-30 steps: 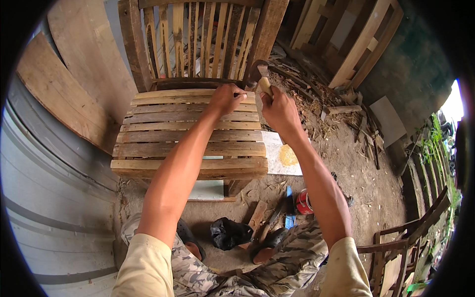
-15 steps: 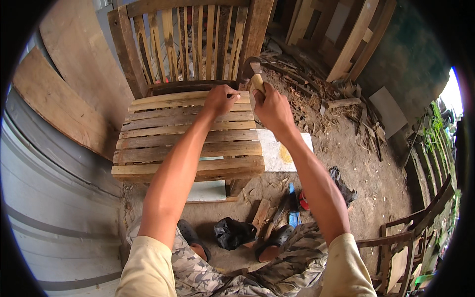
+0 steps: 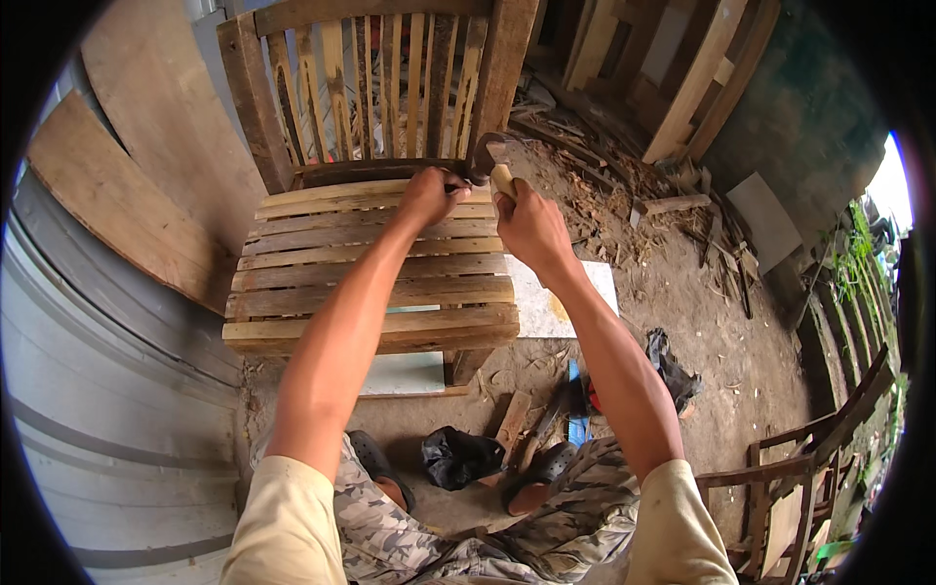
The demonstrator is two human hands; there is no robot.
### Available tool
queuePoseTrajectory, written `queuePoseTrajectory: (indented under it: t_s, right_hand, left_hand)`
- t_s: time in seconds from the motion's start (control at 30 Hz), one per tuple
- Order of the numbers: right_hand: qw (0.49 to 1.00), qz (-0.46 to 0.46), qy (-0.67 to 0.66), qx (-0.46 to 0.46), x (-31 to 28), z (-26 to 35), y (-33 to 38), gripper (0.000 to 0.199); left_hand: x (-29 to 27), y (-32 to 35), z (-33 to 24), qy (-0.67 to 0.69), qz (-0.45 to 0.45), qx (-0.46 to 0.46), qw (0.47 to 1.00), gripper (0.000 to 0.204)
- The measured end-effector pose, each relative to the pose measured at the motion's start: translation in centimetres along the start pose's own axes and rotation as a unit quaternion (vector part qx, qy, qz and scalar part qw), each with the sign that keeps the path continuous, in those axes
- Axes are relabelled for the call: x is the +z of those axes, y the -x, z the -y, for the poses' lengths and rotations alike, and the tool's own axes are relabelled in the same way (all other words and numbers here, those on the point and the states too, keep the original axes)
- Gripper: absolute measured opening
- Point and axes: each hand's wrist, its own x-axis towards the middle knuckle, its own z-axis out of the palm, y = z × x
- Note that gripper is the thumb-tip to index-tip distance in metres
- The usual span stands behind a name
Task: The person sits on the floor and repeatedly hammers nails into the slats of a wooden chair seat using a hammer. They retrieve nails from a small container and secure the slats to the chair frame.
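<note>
A wooden chair point(image 3: 370, 271) with a slatted seat and a slatted back point(image 3: 390, 88) stands in front of me. My left hand point(image 3: 429, 200) rests near the back right corner of the seat, thumb and fingers pinched on something too small to make out. My right hand point(image 3: 532, 226) is wrapped round the pale handle of a hammer point(image 3: 502, 179). The hammer's dark metal head is just right of my left fingertips, low beside the chair's back post. Whether it touches the seat cannot be told.
Wood scraps point(image 3: 614, 185) litter the ground at the back right. Boards point(image 3: 127, 195) lean against the left wall. A black plastic bag point(image 3: 462, 458) lies between my feet, near a blue tool point(image 3: 577, 419). Another wooden frame point(image 3: 809, 468) stands at the right.
The hammer has come down and slightly left, nearer my left fingertips, with my right hand following. My left hand stays pinched at nearly the same spot on the seat.
</note>
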Motion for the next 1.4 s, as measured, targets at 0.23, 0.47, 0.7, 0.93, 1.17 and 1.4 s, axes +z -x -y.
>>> queuePoseTrajectory:
  t_s: [0.23,0.47,0.7,0.93,1.17,1.4]
  right_hand:
    - [0.999,-0.022,-0.025,-0.039,-3.4,2.3,-1.0,0.028]
    - [0.996,0.005,-0.088,-0.009,-1.2,2.4,-0.2,0.029]
    - [0.999,-0.006,-0.01,-0.044,-0.6,1.1,-0.8,0.027]
    - [0.994,-0.052,-0.029,-0.097,1.5,-1.2,-0.3,0.034]
    - [0.997,-0.021,-0.023,-0.067,-1.6,2.1,-1.2,0.031]
    - [0.993,0.092,0.066,-0.03,1.4,-1.3,-1.3,0.031]
  left_hand:
    - [-1.1,0.5,2.6,0.012,-0.012,0.071,0.997,0.024]
    - [-1.7,1.1,1.9,-0.014,-0.028,0.012,0.999,0.023]
    - [-1.4,1.4,2.4,0.016,-0.026,0.011,0.999,0.021]
    - [-0.3,0.8,2.9,0.021,-0.045,0.016,0.999,0.022]
    - [-1.3,1.6,4.3,0.013,-0.052,0.034,0.998,0.023]
    - [-0.9,0.9,3.5,0.017,-0.008,-0.044,0.999,0.024]
